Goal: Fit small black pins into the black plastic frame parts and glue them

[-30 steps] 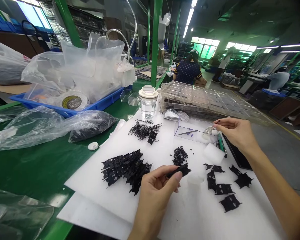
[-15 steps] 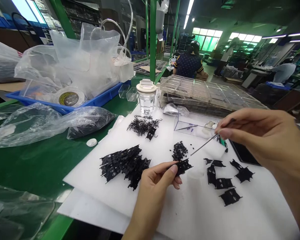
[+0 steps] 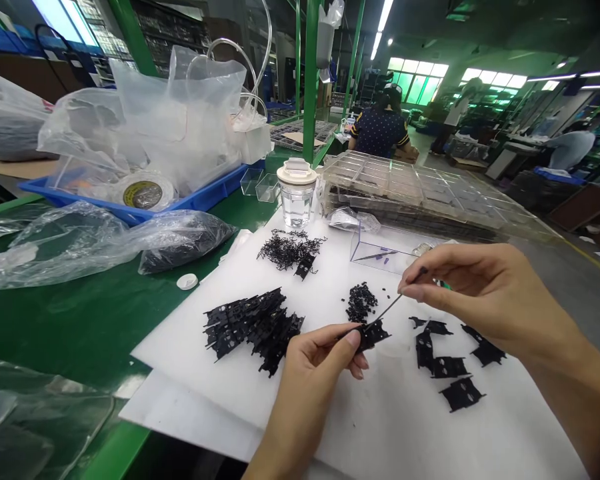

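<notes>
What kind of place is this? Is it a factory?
Probably a factory assembly hall: long green workbenches, piles of small black plastic parts, stacked clear trays, and another person working at a bench farther back.

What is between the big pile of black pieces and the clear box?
In the head view, a small heap of tiny black bits lies between the big pile and the clear box.

A blue tray (image 3: 207, 197) heaped with clear plastic bags (image 3: 145, 127) and a tape roll (image 3: 143, 193) is seen on the green bench (image 3: 80, 333). A lidded clear jar (image 3: 297, 197) is set beside stacked transparent compartment trays (image 3: 420, 197). A seated person in a dotted shirt (image 3: 380, 130) is seen beyond.
</notes>
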A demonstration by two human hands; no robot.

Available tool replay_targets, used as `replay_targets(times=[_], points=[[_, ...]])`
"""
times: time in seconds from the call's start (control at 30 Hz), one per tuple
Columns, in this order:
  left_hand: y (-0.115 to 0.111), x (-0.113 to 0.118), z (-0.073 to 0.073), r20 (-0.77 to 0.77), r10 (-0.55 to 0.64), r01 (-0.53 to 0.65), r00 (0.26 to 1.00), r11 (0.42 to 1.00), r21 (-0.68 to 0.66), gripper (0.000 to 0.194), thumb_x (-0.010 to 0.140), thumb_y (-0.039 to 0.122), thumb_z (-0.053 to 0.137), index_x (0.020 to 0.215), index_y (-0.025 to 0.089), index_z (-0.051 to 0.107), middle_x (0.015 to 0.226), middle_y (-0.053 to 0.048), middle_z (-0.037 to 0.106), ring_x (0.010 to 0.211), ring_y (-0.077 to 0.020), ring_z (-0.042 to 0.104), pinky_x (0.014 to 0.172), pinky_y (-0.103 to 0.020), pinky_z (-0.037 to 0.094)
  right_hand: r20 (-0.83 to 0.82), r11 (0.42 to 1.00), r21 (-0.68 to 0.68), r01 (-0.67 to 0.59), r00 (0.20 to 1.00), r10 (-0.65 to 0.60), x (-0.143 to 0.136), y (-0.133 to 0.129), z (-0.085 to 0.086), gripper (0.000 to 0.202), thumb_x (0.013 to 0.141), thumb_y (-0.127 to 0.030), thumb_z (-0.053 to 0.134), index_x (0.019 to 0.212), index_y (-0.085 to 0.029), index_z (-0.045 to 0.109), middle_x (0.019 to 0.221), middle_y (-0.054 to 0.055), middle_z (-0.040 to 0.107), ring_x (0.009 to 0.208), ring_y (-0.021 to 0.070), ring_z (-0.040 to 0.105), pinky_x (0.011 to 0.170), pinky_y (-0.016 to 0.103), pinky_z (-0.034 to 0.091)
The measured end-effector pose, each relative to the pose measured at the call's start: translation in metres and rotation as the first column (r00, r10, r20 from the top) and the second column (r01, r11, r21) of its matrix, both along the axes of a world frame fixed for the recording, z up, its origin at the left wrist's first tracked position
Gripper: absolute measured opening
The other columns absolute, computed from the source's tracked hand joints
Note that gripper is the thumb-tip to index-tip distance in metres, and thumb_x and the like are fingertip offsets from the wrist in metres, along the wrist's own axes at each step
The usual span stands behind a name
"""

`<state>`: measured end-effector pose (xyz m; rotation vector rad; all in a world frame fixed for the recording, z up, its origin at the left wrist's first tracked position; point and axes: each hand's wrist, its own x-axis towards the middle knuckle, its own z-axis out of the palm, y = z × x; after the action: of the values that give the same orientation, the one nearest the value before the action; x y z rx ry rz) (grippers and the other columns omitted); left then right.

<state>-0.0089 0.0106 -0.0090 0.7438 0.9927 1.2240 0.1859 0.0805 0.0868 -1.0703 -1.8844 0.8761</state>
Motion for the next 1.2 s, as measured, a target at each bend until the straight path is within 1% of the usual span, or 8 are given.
replay_targets(times=[0.3, 0.7, 0.83, 0.93, 1.0, 1.07, 1.13, 1.2], points=[[0.0, 0.0, 0.003, -0.007, 0.007, -0.007, 1.0, 1.0, -0.002, 0.022, 0.086, 0.032, 0.076, 0.098, 0.015, 0.082, 0.063, -0.001, 0.069, 0.059, -0.0098, 0.054, 0.059, -0.022, 0.041, 0.073, 0.998, -0.012, -0.064, 0.995, 0.065, 0.005, -0.001, 0.0, 0.015, 0.075, -0.02, 0.088, 0.084, -0.029, 0.08, 0.082, -0.002, 0.076, 0.076, 0.0141, 0.063, 0.067, 0.02, 0.052], [0.0, -0.001, 0.001, -0.009, -0.007, 0.007, 1.0, 1.0, -0.006, 0.024, 0.086, 0.034, 0.077, 0.101, 0.016, 0.082, 0.063, -0.001, 0.07, 0.059, -0.01, 0.055, 0.06, -0.023, 0.042, 0.054, 0.998, -0.016, -0.067, 0.996, 0.067, 0.007, 0.001, 0.0, 0.015, 0.076, -0.021, 0.088, 0.085, -0.03, 0.079, 0.082, -0.002, 0.075, 0.077, 0.0146, 0.064, 0.067, 0.02, 0.053], [0.0, -0.001, 0.002, -0.008, -0.007, 0.007, 1.0, 1.0, -0.009, 0.023, 0.085, 0.035, 0.077, 0.098, 0.016, 0.082, 0.063, 0.0, 0.069, 0.059, -0.0103, 0.055, 0.063, -0.023, 0.044, -0.022, 0.999, 0.033, 0.037, 0.999, -0.036, 0.016, 0.005, 0.002, 0.017, 0.073, -0.022, 0.089, 0.085, -0.03, 0.079, 0.083, -0.002, 0.075, 0.076, 0.0146, 0.066, 0.063, 0.019, 0.055], [0.0, -0.001, 0.003, -0.006, -0.01, 0.01, 1.0, 1.0, -0.014, 0.021, 0.084, 0.034, 0.078, 0.095, 0.017, 0.082, 0.063, 0.0, 0.069, 0.058, -0.0105, 0.055, 0.063, -0.023, 0.044, -0.087, 0.989, 0.041, 0.139, 0.987, -0.135, 0.02, 0.012, 0.002, 0.016, 0.071, -0.024, 0.09, 0.082, -0.028, 0.079, 0.081, 0.0, 0.075, 0.074, 0.0172, 0.068, 0.061, 0.023, 0.057], [-0.001, -0.001, 0.004, -0.004, -0.008, 0.008, 1.0, 1.0, -0.017, 0.02, 0.084, 0.033, 0.078, 0.095, 0.017, 0.082, 0.062, 0.0, 0.069, 0.059, -0.0108, 0.054, 0.063, -0.024, 0.044, -0.152, 0.967, 0.067, 0.245, 0.961, -0.233, 0.022, 0.019, 0.001, 0.014, 0.07, -0.024, 0.089, 0.079, -0.026, 0.079, 0.077, 0.002, 0.075, 0.07, 0.0185, 0.068, 0.06, 0.027, 0.057], [-0.001, 0.0, 0.005, -0.003, 0.003, -0.003, 1.0, 1.0, -0.016, 0.019, 0.085, 0.033, 0.077, 0.095, 0.018, 0.082, 0.062, 0.0, 0.068, 0.06, -0.0112, 0.054, 0.065, -0.024, 0.045, -0.2, 0.915, 0.133, 0.38, 0.915, -0.351, 0.025, 0.031, -0.001, 0.013, 0.069, -0.024, 0.088, 0.077, -0.023, 0.079, 0.075, 0.003, 0.074, 0.069, 0.0193, 0.067, 0.063, 0.03, 0.058], [-0.002, 0.001, 0.005, -0.006, 0.02, -0.021, 1.0, 1.0, -0.012, 0.019, 0.086, 0.034, 0.076, 0.094, 0.018, 0.082, 0.062, 0.0, 0.068, 0.061, -0.0114, 0.054, 0.067, -0.024, 0.045, -0.247, 0.83, 0.215, 0.514, 0.851, -0.463, 0.031, 0.044, -0.005, 0.015, 0.067, -0.023, 0.088, 0.077, -0.02, 0.077, 0.077, 0.005, 0.074, 0.07, 0.0197, 0.067, 0.07, 0.034, 0.06], [-0.002, 0.002, 0.006, -0.011, 0.037, -0.037, 0.999, 0.999, -0.006, 0.02, 0.088, 0.036, 0.074, 0.093, 0.019, 0.083, 0.063, 0.0, 0.067, 0.062, -0.0115, 0.053, 0.068, -0.024, 0.046, -0.297, 0.752, 0.25, 0.61, 0.787, -0.54, 0.041, 0.057, -0.01, 0.015, 0.066, -0.022, 0.087, 0.076, -0.018, 0.076, 0.078, 0.006, 0.074, 0.07, 0.0201, 0.068, 0.075, 0.036, 0.06]])
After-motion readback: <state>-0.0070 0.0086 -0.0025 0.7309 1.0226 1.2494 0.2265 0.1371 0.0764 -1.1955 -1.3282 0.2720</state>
